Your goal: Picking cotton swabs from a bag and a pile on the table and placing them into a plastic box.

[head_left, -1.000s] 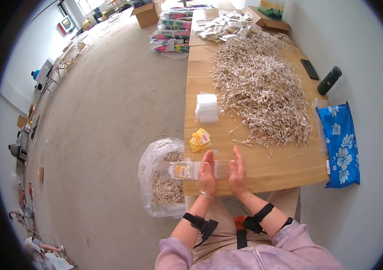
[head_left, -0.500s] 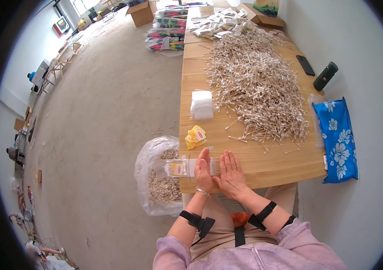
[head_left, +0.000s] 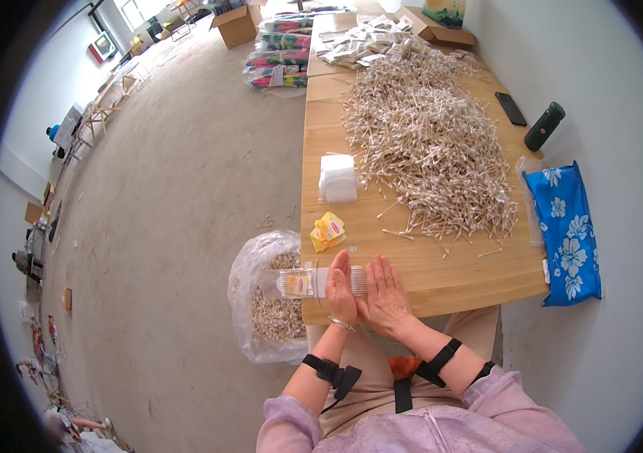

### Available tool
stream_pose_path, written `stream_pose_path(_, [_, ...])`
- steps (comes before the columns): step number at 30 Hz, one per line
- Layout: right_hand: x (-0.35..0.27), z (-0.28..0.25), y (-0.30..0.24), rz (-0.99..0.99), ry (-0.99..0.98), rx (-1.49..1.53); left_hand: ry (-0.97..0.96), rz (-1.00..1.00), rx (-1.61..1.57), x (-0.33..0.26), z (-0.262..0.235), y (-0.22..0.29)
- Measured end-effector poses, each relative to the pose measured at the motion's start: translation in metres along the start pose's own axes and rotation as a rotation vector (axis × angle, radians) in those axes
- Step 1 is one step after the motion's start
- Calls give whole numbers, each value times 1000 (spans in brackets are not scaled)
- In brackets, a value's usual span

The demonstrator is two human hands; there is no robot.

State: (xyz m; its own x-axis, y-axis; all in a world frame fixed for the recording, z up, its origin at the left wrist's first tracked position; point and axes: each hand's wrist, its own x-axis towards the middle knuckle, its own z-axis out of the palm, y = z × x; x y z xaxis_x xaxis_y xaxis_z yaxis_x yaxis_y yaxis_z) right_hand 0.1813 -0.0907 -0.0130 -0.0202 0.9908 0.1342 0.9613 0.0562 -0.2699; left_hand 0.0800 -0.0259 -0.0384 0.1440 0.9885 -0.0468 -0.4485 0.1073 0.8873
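Near the table's front edge, my left hand stands on its side with its fingers stretched out, resting across a clear plastic sleeve. My right hand lies flat beside it, palm down, fingers straight. Between the two hands a row of cotton swabs lies side by side, partly hidden by my left hand. Left of that hand, a clear bag of cotton swabs with a yellow card sticks out past the table's left edge. It lies over a large plastic bag holding many loose swabs.
A big heap of loose cotton swabs covers the table's far middle. Yellow cards and a stack of clear bags lie along the left edge. On the right are a phone, a dark green bottle and a blue flowered package.
My right hand has shifted slightly left toward my left hand. The strip of swabs showing between them is a little narrower, and its right ends look whiter.
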Motion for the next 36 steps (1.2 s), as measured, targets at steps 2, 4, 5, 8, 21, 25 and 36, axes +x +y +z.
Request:
stream_pose_path(2, [0,1,-1,16,-6,10,-3,-9,1,-1,3,4])
stream_pose_path(4, [1,2,-4,33,-12,20,-7,-21,3,-1,6,9])
stream_pose_path(5, [3,3,-6,56,-19,28,-38,-21,32,0,4,12])
stream_pose_path(8, [9,8,-15,69,-28,42,-53,-10,55,6,-9,14])
stream_pose_path(21, [20,12,-33,97,-20,107,-73,-46,174,10,-23,31])
stream_pose_path(25, [22,14,-37,88,-20,90,-45,-38,132,10,-28,26])
stream_pose_path(36, [18,13,-37,50,-13,31,-110,24,259,7,-26,29])
